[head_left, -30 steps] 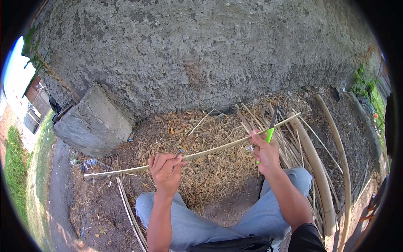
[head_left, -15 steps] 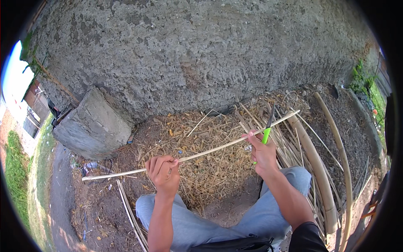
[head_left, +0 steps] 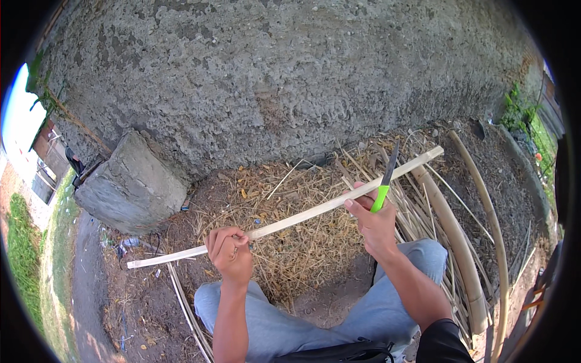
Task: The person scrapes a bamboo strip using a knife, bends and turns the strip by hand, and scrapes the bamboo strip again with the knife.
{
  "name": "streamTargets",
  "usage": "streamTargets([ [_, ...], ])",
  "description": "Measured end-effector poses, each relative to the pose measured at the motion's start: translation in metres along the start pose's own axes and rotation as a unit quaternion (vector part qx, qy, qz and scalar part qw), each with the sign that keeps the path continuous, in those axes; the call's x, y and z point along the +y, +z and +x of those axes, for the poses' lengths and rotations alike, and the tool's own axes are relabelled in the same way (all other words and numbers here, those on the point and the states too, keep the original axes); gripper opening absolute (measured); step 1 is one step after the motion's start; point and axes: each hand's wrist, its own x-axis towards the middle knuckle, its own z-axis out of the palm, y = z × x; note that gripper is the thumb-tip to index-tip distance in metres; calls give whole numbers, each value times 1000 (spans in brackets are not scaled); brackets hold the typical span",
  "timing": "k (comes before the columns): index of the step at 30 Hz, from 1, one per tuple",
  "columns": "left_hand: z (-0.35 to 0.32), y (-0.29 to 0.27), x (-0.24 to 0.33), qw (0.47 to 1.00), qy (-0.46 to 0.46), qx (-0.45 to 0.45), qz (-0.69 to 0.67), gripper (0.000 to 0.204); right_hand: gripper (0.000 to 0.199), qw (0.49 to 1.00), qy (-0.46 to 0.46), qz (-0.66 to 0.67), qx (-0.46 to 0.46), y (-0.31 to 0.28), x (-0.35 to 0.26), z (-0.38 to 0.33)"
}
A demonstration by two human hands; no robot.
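Note:
A long pale bamboo strip (head_left: 298, 217) spans the space above my knees, its right end higher and farther off than its left. My left hand (head_left: 230, 254) is closed around it left of the middle, thumb along the near side. My right hand (head_left: 377, 227) grips a knife (head_left: 380, 198) with a bright green handle, and the same fingers also pinch the strip toward its right end. The dark blade points up and away, crossing the strip. Part of the handle is hidden in my palm.
A rough grey wall (head_left: 278, 72) rises ahead, with a concrete block (head_left: 136, 184) at left. Dry shavings (head_left: 302, 260) cover the ground between my legs. At right lie a thick bamboo pole (head_left: 451, 236), a curved pole (head_left: 493, 230) and many thin strips; other strips (head_left: 186, 305) lie by my left knee.
The strip has turned about its length, showing a broader pale face, and shifted slightly right, its right end rising. My right thumb now lies over the strip, and the knife has tilted a little.

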Motion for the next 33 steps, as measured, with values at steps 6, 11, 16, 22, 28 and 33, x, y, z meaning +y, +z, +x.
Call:
streamTargets([
  [6,-1,0,0,1000,-3,4,-4,35,44,999,-5,38,-27,-1,2,1],
  [11,-1,-1,-3,1000,-9,15,-3,36,45,997,-36,50,-52,2,0,-1],
  [16,-2,-1,-4,1000,-14,0,-11,35,41,998,-39,34,-42,0,3,-2],
  [22,-1,-2,0,999,-42,-17,-24,33,36,998,-6,58,-39,-2,1,-2],
  [28,-11,0,-7,981,-161,-91,-66,28,38,1000,-18,2,-21,-1,-1,-1],
  [33,-19,3,-13,967,-216,-99,-94,28,44,999,-26,7,-24,-1,3,0],
])
